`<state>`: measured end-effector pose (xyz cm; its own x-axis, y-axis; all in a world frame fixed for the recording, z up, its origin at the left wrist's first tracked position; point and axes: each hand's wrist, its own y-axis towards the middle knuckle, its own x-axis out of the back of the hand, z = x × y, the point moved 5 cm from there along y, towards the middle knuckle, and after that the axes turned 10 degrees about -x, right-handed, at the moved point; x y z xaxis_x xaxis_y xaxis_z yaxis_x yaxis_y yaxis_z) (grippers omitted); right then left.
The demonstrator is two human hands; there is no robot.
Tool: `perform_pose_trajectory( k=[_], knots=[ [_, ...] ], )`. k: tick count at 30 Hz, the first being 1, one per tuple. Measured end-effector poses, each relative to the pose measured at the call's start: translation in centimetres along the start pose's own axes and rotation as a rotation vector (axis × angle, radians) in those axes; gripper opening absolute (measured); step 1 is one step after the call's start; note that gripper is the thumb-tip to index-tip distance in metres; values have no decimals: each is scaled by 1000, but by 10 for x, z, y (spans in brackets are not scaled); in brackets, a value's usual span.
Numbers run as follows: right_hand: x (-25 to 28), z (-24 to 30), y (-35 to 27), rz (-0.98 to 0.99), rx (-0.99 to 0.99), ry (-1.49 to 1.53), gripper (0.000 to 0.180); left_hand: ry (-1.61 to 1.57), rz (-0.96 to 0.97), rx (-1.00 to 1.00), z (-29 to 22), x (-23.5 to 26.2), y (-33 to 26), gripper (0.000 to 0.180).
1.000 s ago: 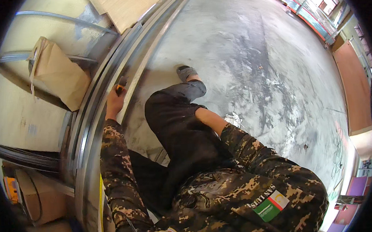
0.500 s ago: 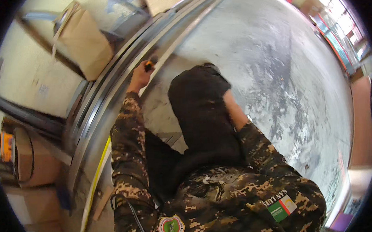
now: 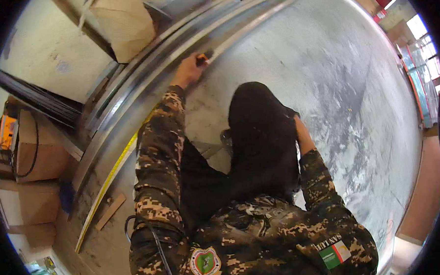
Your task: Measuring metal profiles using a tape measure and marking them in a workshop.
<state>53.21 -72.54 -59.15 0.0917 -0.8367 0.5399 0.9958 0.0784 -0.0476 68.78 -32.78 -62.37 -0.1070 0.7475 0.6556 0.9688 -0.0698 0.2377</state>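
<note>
left hand (image 3: pixel 190 70) grips small orange tool (image 3: pixel 203 58) at metal rail (image 3: pixel 144 86) edge, 11 o'clock | right hand hidden behind knee, can't tell | bare sheet (image 3: pixel 335 83) open toward 2 o'clock

Open sheet-metal floor (image 3: pixel 335 83) right and far of the left hand (image 3: pixel 187 72). Hemmed on the left by the raised metal rails (image 3: pixel 130 117); beyond those, cardboard boxes (image 3: pixel 39 160). Blocked nearer in by a dark bent knee (image 3: pixel 259 131).
</note>
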Motion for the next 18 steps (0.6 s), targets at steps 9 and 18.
perform_pose_trajectory(
  k=[9, 18],
  knots=[
    [-19, 0, 18, 78, 110, 21, 32, 99, 72, -14, 16, -8, 2, 41],
    [-17, -22, -1, 347, 242, -614, 22, 65, 64, -16, -2, -9, -1, 38]
  ],
)
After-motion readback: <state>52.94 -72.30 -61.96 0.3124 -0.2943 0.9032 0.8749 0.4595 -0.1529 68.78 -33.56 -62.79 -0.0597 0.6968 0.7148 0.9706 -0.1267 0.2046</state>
